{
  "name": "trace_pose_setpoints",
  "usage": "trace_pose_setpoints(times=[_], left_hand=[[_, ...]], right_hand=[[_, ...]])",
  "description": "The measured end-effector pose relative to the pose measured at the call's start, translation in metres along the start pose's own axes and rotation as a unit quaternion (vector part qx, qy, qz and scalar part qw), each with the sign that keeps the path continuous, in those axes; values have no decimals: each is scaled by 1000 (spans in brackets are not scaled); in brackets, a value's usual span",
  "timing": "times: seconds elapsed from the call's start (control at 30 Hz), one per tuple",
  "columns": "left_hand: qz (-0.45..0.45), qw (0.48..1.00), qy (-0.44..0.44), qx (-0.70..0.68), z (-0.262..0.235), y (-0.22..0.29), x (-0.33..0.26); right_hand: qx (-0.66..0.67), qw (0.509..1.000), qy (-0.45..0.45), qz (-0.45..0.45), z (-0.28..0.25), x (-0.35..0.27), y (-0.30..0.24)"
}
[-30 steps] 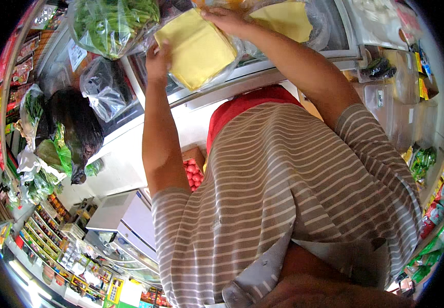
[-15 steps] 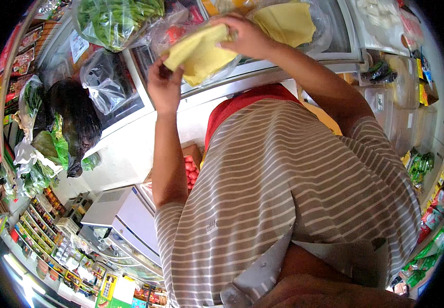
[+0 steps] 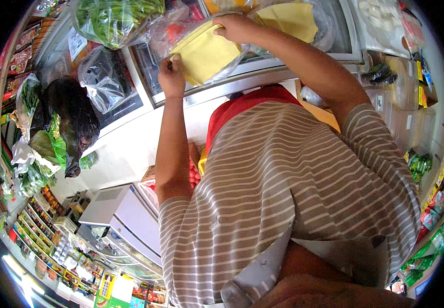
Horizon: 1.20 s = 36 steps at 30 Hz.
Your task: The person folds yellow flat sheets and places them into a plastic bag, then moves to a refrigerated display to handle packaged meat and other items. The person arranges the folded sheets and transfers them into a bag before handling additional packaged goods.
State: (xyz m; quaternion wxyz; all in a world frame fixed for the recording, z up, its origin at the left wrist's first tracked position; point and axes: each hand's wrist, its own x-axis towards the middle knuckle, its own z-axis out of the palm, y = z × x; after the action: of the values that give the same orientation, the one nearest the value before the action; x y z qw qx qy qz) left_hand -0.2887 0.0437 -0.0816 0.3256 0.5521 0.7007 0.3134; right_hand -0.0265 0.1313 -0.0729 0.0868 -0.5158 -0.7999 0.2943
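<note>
Sheets [image 3: 206,56], yellow and stacked, lie over the metal-edged counter [image 3: 263,71], looking light, soft and easily creased. The left hand [image 3: 172,77] pinches their left corner between thumb and fingers, the right hand [image 3: 236,29] their far corner; corners seem the best holds.

White-striped brown shirt [image 3: 278,179], short sleeves [image 3: 381,138], plain grey collar [image 3: 260,269].
</note>
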Motion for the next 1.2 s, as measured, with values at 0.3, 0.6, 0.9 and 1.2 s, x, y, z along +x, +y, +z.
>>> trace_pose_setpoints(times=[0.3, 0.6, 0.9, 1.2], left_hand=[[-97, 983, -30, -151, 5, -18, 43], [-179, 883, 166, -402, 17, -40, 32], [-38, 972, 90, -214, 9, -41, 13], [-90, 970, 87, -207, 21, -44, 25]], right_hand=[[-149, 965, -76, -203, 2, 42, -50], [-208, 934, -216, -197, -8, 49, -84], [-177, 930, -160, -279, 8, -23, -46], [-148, 946, -231, -171, 17, 60, -63]])
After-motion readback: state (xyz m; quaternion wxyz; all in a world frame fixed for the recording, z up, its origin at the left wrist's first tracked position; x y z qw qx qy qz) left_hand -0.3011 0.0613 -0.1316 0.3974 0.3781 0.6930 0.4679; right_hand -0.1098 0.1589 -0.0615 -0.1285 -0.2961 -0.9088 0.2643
